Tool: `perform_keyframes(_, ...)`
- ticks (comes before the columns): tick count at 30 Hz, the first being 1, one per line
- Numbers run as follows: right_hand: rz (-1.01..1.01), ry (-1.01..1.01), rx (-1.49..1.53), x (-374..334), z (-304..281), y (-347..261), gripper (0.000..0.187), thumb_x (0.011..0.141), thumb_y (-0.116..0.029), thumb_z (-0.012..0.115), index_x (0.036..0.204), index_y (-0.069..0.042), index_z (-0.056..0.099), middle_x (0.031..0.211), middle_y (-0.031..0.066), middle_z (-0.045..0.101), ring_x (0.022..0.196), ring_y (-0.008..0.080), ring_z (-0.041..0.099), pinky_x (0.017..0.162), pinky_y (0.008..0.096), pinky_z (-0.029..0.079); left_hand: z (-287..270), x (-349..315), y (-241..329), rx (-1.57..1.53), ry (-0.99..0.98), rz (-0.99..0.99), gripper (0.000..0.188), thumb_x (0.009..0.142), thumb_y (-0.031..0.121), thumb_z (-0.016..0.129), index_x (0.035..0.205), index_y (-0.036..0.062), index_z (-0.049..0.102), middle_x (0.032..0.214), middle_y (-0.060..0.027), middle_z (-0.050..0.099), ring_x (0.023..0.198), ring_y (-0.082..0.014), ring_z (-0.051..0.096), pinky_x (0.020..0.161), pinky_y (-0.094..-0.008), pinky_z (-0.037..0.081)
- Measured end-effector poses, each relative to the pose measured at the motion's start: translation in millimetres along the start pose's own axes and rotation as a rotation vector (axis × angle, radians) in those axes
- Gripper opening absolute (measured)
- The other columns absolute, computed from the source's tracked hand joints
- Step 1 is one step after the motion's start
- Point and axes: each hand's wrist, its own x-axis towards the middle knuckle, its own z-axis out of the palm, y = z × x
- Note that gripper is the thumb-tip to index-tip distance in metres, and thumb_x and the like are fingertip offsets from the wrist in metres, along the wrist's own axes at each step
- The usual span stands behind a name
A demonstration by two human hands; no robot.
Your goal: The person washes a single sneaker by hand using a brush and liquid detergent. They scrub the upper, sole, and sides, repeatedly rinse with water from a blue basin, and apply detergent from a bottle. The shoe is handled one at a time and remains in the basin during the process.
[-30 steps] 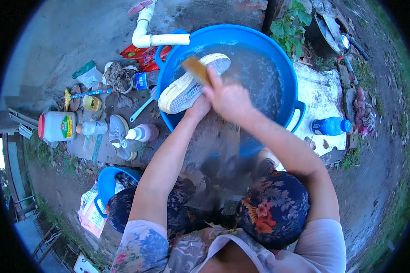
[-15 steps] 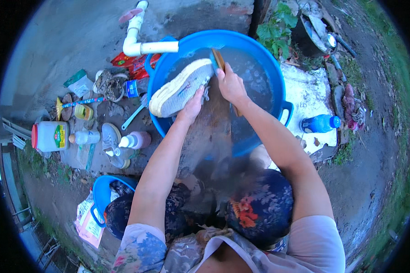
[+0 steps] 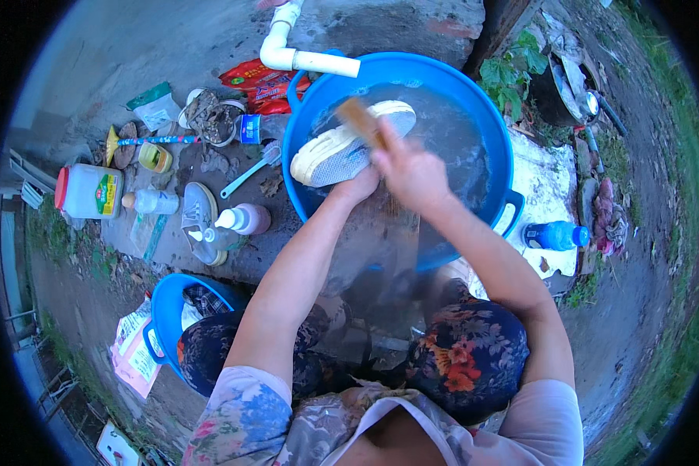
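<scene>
My left hand (image 3: 357, 187) grips a grey-and-white shoe (image 3: 324, 161) from below, holding it tilted over the large blue tub (image 3: 507, 147) of cloudy water. In my right hand (image 3: 413, 172), somewhat blurred by motion, is a wooden scrubbing brush (image 3: 359, 122). The brush lies across the middle of the shoe, its bristles hidden from view. Below both hands, a brown board (image 3: 392, 233) slopes at the near side of the tub.
A white pipe (image 3: 318, 62) ends over the tub's far-left rim. To the left are a light-blue long-handled brush (image 3: 239, 180), another grey shoe (image 3: 199, 208), a pump bottle (image 3: 250, 219) and a red-lidded jar (image 3: 89, 192). A blue bottle (image 3: 550, 236) lies on the right; a blue bucket (image 3: 157, 311) stands near-left.
The scrubbing brush has moved from the shoe's far end back to its middle. The shoe has turned to lie flatter. The whole view has shifted, so surroundings appear further right.
</scene>
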Motion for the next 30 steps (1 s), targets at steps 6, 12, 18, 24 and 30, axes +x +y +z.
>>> perform_keyframes(6,0.041,0.015,0.176,6,17,13,0.054,0.092,-0.039,0.046,0.138,-0.015,0.031,0.085,0.0243,0.062,0.076,0.0403,0.064,0.068,0.0498,0.052,5,2,21,-0.072,0.142,-0.083,0.047,0.094,0.034,0.041,0.130,0.0037,0.045,0.137,-0.0207,0.041,0.128,-0.0367,0.034,0.109,-0.0435,0.021)
perform_keyframes(12,0.341,0.011,0.229,27,28,56,0.053,0.092,-0.041,0.042,0.135,-0.010,0.036,0.098,0.0289,0.061,0.089,0.0455,0.060,0.076,0.0535,0.048,7,-2,10,-0.205,0.114,-0.089,0.045,0.094,0.028,0.048,0.132,0.0026,0.044,0.133,-0.0141,0.046,0.126,-0.0243,0.039,0.105,-0.0348,0.029)
perform_keyframes(18,0.373,0.137,0.375,15,18,40,0.046,0.092,-0.035,0.043,0.131,-0.009,0.041,0.096,0.0295,0.061,0.092,0.0442,0.060,0.075,0.0528,0.049,-3,1,53,-1.182,0.140,-0.327,0.063,0.095,0.051,0.035,0.136,0.0030,0.037,0.133,-0.0123,0.047,0.121,-0.0238,0.046,0.103,-0.0353,0.034)
perform_keyframes(24,0.242,0.047,0.254,30,20,29,0.048,0.092,-0.036,0.045,0.132,-0.011,0.034,0.085,0.0257,0.063,0.079,0.0460,0.061,0.071,0.0550,0.049,-1,5,57,-1.276,0.149,-0.336,0.061,0.097,0.050,0.024,0.137,0.0062,0.034,0.138,-0.0104,0.042,0.127,-0.0236,0.040,0.107,-0.0384,0.029)
perform_keyframes(30,-0.019,0.249,0.070,-1,42,6,0.049,0.092,-0.040,0.044,0.126,-0.006,0.044,0.096,0.0306,0.061,0.093,0.0469,0.058,0.084,0.0537,0.044,-14,5,47,-1.336,0.232,-0.439,0.056,0.097,0.047,0.030,0.133,0.0051,0.038,0.132,-0.0126,0.047,0.121,-0.0247,0.046,0.102,-0.0393,0.036)
